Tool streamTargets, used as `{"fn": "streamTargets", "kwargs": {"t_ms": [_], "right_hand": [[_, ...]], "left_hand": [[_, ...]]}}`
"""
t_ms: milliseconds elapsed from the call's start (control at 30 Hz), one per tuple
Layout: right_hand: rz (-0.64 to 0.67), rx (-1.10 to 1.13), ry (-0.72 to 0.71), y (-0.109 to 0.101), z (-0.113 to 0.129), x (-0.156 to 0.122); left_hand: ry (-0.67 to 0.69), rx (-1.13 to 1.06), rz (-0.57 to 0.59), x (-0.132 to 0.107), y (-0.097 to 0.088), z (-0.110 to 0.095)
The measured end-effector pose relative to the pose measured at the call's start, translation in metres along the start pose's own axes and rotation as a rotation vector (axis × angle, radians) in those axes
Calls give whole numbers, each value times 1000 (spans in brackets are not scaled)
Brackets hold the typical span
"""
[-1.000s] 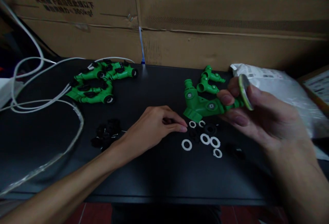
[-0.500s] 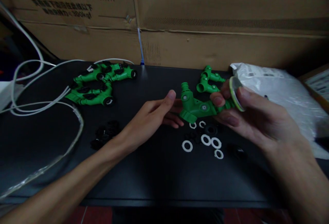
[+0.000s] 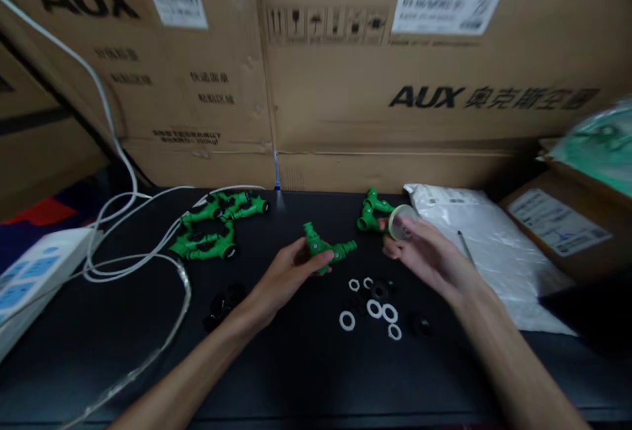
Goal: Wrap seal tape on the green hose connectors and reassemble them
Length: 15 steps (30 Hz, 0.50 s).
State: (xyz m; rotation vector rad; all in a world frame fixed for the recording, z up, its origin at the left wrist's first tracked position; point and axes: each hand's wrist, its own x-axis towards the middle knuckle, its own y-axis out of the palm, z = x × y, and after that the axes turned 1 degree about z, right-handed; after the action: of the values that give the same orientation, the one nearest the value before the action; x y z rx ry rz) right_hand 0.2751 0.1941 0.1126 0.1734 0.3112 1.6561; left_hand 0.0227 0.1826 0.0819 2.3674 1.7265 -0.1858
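Note:
My left hand [image 3: 289, 272] is closed around a green plastic Y-shaped hose connector [image 3: 313, 240], its thumb lying across the body and two ribbed ends sticking out. My right hand [image 3: 432, 255] pinches a round clear disc with a yellow-green rim [image 3: 401, 222]; what exactly the disc is, I cannot tell. Just behind that hand's fingertips, another green connector [image 3: 368, 219] rests on the black table. Between and below the hands lie several white ring washers [image 3: 347, 321] and some black rings [image 3: 379, 290].
Several green connectors with black fittings [image 3: 207, 243] lie at the back left beside white cables [image 3: 133, 277]. Small black parts [image 3: 224, 305] sit near my left forearm. A white plastic bag [image 3: 488, 259] with a pen on it is at right. Cardboard boxes [image 3: 336, 114] stand behind the table.
The green connector has passed from my right hand into my left, which has closed on it. My right hand has drawn away, still holding the disc. The camera view has tilted upward.

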Motion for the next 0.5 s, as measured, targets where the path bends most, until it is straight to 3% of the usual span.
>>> {"fn": "streamTargets", "kwargs": {"t_ms": [100, 233, 367, 500], "right_hand": [[-98, -40, -91, -8, 11, -10], [-223, -181, -92, -24, 15, -56], [-425, -382, -73, -44, -1, -105], [-540, -510, -37, -55, -23, -123]], "left_hand": [[3, 75, 6, 3, -5, 3], [0, 206, -22, 16, -8, 4], [-22, 358, -84, 45, -4, 1], [-43, 454, -79, 79, 6, -3]]}}
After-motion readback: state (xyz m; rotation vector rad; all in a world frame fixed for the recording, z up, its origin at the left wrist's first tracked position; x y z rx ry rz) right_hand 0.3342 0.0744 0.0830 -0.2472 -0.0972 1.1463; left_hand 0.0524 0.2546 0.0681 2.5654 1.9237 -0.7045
